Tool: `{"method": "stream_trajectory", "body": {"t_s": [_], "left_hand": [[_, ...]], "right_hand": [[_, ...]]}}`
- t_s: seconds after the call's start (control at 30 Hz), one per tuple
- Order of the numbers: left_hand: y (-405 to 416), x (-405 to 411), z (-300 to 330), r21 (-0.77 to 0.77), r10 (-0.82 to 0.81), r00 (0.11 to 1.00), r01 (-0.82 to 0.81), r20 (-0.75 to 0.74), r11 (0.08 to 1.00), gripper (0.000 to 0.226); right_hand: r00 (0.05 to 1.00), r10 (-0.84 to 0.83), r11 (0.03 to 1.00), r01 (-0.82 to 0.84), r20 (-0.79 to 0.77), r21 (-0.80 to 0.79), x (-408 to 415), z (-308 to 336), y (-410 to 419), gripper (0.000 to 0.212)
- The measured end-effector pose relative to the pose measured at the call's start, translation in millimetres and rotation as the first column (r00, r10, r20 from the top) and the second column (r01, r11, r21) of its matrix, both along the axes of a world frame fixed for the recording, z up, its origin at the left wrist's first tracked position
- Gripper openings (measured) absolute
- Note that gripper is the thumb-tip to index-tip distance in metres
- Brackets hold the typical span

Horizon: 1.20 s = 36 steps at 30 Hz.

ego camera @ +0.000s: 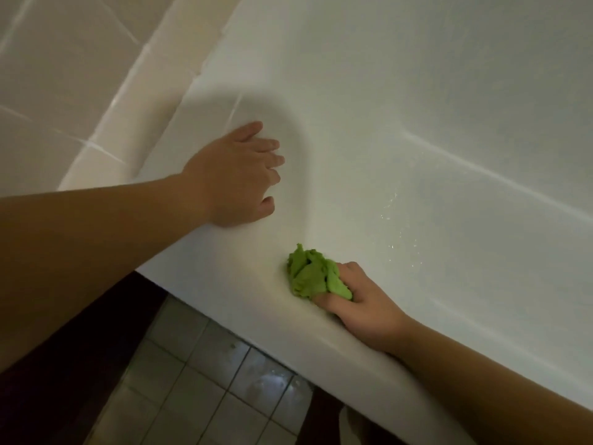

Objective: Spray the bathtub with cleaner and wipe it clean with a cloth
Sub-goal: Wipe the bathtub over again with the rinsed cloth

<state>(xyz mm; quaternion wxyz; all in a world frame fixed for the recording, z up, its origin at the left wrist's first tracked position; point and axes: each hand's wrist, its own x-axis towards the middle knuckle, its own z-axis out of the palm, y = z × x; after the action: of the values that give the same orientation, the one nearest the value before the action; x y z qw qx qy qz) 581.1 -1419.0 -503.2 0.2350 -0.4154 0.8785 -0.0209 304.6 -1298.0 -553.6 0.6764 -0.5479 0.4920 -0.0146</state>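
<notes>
While left hand (236, 175) rests flat on bathtub (417, 91), right hand (362, 303) clutches cloth (309, 274).

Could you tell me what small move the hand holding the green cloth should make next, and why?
Probably sweep the green cloth rightward, down the inner wall toward the droplets. The right hand grips it bunched against the bathtub just inside the rim, the left hand braces flat on the corner, and those droplets look unwiped.
</notes>
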Motion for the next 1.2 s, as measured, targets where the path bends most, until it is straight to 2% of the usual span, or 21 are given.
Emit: {"method": "stream_trajectory", "body": {"t_s": [0.07,0.13,0.23,0.4,0.47,0.53,0.6,0.67,0.7,0.77,0.83,0.9,1.0,1.1,1.2], "left_hand": [[2,10,5,-0.021,0.024,0.988,-0.028,-0.152,0.999,0.060],[5,23,8,-0.034,0.064,0.957,-0.076,-0.283,0.996,0.053],[8,39,12,-0.036,0.143,0.916,-0.169,-0.375,0.985,0.051],[7,45,18,0.011,0.331,0.850,-0.358,-0.410,0.934,0.067],[6,47,19,0.028,0.401,0.816,-0.429,-0.416,0.903,0.071],[5,48,18,0.041,0.439,0.798,-0.465,-0.413,0.884,0.075],[5,49,16,0.042,0.460,0.774,-0.493,-0.436,0.869,0.078],[5,49,14,0.042,0.482,0.721,-0.535,-0.498,0.844,0.076],[5,48,12,0.043,0.490,0.693,-0.555,-0.530,0.831,0.073],[5,49,11,0.041,0.493,0.654,-0.578,-0.574,0.815,0.067],[4,49,10,0.043,0.492,0.639,-0.585,-0.591,0.810,0.063],[2,49,9,0.039,0.490,0.634,-0.588,-0.599,0.808,0.061],[-1,50,8,0.036,0.482,0.622,-0.590,-0.616,0.807,0.057],[-7,53,7,0.036,0.474,0.610,-0.590,-0.635,0.807,0.053],[-14,55,6,0.033,0.467,0.609,-0.586,-0.641,0.810,0.052]], "right_hand": [[1.000,-0.014,1.000,0.014,0.019,0.008,-16,0,3,0.028],[1.000,-0.028,0.999,0.028,-0.007,0.015,-17,-4,2,0.019],[0.995,-0.033,0.999,0.034,-0.092,0.004,12,-15,-7,0.020],[0.996,-0.076,0.993,0.079,0.037,-0.090,76,5,-19,0.019],[0.998,-0.030,0.989,0.038,0.063,-0.140,80,18,-17,0.046],[0.994,0.011,0.982,0.009,0.106,-0.190,65,19,-12,0.050],[0.989,0.021,0.983,0.006,0.145,-0.183,53,18,-13,0.035],[0.992,-0.034,0.981,0.056,0.120,-0.187,57,10,-16,0.018],[0.993,-0.081,0.978,0.097,0.089,-0.187,66,7,-19,0.016],[0.983,-0.177,0.970,0.182,0.047,-0.163,92,2,-28,0.027],[0.953,-0.301,0.942,0.303,0.041,-0.143,118,-2,-36,0.053],[0.934,-0.349,0.921,0.358,0.080,-0.152,131,7,-41,0.068],[0.951,-0.280,0.937,0.301,0.132,-0.179,124,7,-36,0.070],[0.958,-0.267,0.944,0.281,0.101,-0.170,114,-5,-34,0.072],[0.912,-0.406,0.904,0.409,0.054,-0.124,129,-1,-46,0.063]]}}
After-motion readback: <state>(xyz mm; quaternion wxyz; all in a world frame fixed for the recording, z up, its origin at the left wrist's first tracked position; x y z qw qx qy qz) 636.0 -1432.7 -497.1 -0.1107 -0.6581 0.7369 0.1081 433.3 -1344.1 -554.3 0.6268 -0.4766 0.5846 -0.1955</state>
